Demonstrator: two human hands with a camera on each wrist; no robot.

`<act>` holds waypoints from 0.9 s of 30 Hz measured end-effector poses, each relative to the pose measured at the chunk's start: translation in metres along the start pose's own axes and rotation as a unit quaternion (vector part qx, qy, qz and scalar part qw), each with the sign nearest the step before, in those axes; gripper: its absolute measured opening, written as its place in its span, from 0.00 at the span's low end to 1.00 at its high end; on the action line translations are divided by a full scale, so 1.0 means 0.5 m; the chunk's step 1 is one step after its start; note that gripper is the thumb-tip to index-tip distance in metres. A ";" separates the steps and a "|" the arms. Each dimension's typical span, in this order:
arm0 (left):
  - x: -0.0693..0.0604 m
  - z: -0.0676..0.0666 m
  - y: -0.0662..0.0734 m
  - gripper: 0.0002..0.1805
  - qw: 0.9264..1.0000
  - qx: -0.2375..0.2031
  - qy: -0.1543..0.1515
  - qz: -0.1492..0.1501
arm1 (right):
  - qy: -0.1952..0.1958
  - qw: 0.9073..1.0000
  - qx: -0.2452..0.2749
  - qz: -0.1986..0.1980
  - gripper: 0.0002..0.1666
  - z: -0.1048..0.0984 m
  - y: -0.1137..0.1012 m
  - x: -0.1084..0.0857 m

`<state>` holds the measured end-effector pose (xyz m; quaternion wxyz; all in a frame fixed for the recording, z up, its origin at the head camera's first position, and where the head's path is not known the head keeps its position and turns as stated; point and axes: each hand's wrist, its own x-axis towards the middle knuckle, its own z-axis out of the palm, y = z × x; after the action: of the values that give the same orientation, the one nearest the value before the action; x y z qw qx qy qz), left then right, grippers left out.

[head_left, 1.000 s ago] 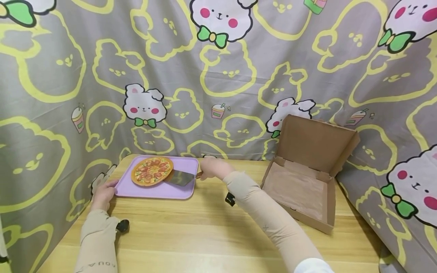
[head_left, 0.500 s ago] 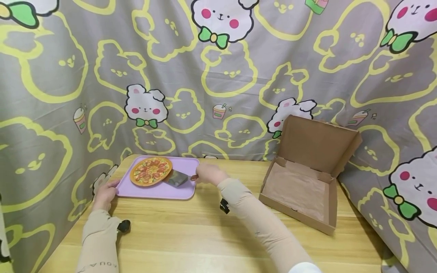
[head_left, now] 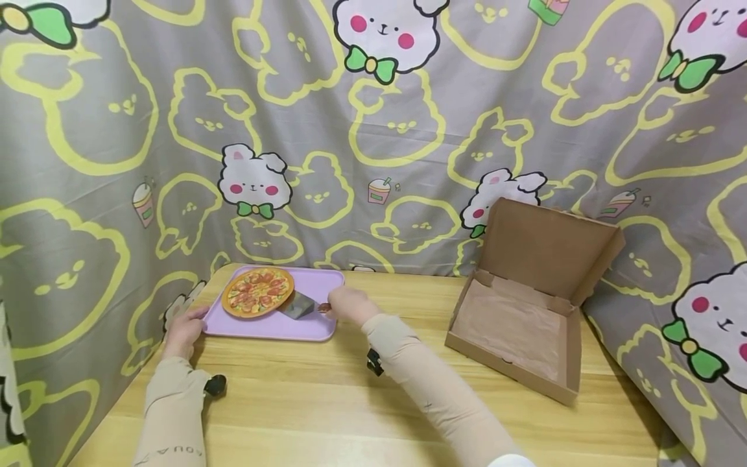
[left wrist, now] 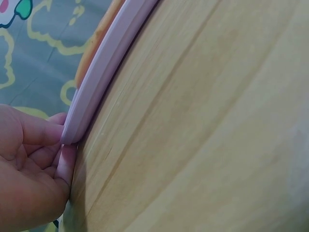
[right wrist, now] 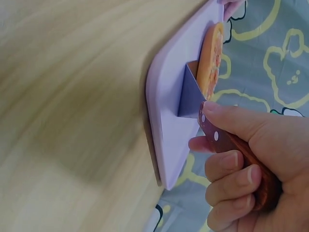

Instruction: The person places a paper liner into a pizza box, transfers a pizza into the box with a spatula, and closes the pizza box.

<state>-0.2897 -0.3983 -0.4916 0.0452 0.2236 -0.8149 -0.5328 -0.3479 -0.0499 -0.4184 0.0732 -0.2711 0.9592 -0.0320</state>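
A pizza (head_left: 259, 292) with an orange crust lies on the left part of a lilac tray (head_left: 318, 327). My right hand (right wrist: 260, 159) grips the brown wooden handle (right wrist: 236, 145) of a pizza server with a wide metal blade (head_left: 297, 305). The blade's front edge meets the pizza's right side and seems partly under it; how far is hidden. At the tray's left front corner my left hand (left wrist: 34, 164) pinches the rim between thumb and fingers.
An open cardboard pizza box (head_left: 508, 324) lined with brown paper stands at the right, its lid (head_left: 543, 246) raised at the back. A patterned curtain (head_left: 408, 130) surrounds the wooden table (head_left: 327, 402).
My right hand has moved left with the server, bringing its blade further toward the pizza. The handle looks more raised. My left hand stays at the tray corner.
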 end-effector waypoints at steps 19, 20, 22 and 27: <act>-0.011 0.001 0.006 0.34 1.000 -0.002 0.005 -0.001 | 0.019 1.000 -0.010 0.017 0.15 0.010 -0.043 0.020; -0.011 0.001 0.005 0.34 1.000 -0.002 0.006 -0.001 | 0.021 1.000 -0.009 0.018 0.15 0.010 -0.045 0.020; -0.011 0.001 0.004 0.33 1.000 -0.002 0.006 0.001 | 0.025 0.999 -0.009 0.019 0.15 0.011 -0.051 0.021; -0.009 0.003 0.001 0.34 1.000 -0.009 0.001 -0.002 | 0.031 0.999 -0.015 0.027 0.14 0.011 -0.065 0.023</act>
<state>-0.2861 -0.3951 -0.4912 0.0467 0.2249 -0.8098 -0.5398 -0.3399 -0.0839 -0.4217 0.0400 -0.2452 0.9683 -0.0240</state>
